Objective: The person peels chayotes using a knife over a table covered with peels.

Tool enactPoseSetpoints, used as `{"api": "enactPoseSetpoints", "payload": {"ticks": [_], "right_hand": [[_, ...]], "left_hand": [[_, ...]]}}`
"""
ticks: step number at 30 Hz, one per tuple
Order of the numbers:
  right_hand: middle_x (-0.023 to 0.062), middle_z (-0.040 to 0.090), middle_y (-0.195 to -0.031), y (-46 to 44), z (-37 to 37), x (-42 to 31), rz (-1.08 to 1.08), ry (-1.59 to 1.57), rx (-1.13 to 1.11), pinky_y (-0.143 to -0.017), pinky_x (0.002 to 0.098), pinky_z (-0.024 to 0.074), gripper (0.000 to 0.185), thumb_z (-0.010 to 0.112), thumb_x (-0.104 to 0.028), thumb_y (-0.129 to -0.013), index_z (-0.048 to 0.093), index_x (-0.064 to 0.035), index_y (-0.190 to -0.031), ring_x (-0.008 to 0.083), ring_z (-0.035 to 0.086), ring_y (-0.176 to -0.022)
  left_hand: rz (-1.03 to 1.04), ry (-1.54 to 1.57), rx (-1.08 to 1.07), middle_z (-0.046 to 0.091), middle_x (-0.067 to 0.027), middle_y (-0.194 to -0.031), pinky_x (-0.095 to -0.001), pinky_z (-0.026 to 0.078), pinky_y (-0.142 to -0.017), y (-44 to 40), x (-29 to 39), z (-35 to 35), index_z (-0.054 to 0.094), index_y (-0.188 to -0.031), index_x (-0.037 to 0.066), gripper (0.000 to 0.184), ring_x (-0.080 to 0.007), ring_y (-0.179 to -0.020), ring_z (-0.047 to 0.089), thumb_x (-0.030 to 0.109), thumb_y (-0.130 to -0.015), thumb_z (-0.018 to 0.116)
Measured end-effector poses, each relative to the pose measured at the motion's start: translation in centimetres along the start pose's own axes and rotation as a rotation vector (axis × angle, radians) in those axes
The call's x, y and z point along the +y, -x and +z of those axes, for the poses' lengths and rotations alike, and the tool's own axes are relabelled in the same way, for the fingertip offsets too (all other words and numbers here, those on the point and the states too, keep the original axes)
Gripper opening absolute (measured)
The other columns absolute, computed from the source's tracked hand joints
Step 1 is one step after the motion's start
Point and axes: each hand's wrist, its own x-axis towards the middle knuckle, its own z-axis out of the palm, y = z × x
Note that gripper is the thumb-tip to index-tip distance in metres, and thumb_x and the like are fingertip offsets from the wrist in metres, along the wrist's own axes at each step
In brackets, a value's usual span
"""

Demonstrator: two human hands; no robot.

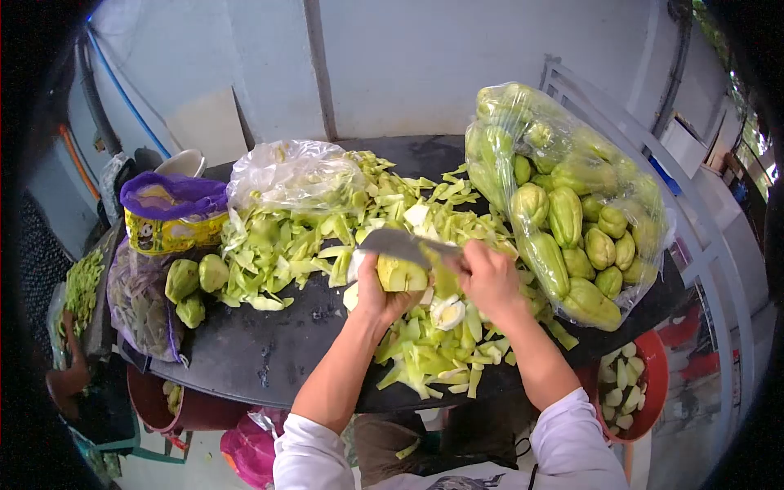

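Note:
My left hand (377, 298) is closed around a partly peeled chayote (400, 276), its pale flesh facing up. My right hand (490, 282) grips a broad-bladed knife (394, 244), blurred by motion, whose blade lies across the top of the chayote. A green strip of peel hangs near the right fingers. Beneath both hands, a heap of chayote peelings (425, 351) spreads over the dark table (237, 351). A pale cut piece (447, 313) rests on the peelings just below the right hand.
A clear plastic bag of whole chayotes (584, 220) stands on the right. Left are loose chayotes (183, 280), a purple mesh bag (143, 302) and a crumpled plastic bag (294, 175). Red tubs (657, 384) sit below the table. Another person's arm (69, 371) shows far left.

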Motion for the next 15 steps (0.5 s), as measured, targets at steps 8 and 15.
{"api": "enactPoseSetpoints", "payload": {"ticks": [8,15], "right_hand": [[0.0077,0.056,-0.063,0.2,1.1,-2.0,-0.286,0.117,0.080,-0.048,0.0362,0.0526,0.026,0.072,-0.020,-0.077,0.049,-0.0081,-0.074,0.0246,0.063,-0.054],[0.0069,0.053,-0.060,0.2,1.9,-1.6,-0.307,0.157,0.075,-0.046,0.0360,0.0520,0.025,0.070,-0.020,-0.079,0.049,-0.0082,-0.074,0.0242,0.063,-0.053]], "left_hand": [[-0.068,-0.118,-0.013,0.066,-0.0097,-0.096,-0.0415,0.054,-0.079,-0.3,-0.3,-1.5,0.062,-0.105,0.011,0.050,-0.0251,-0.086,0.065,0.057,-0.093,0.047],[-0.021,-0.058,0.019,0.068,-0.0096,-0.095,-0.0385,0.054,-0.079,-0.1,-0.2,-1.2,0.063,-0.104,0.009,0.049,-0.0239,-0.083,0.066,0.055,-0.094,0.048]]}}
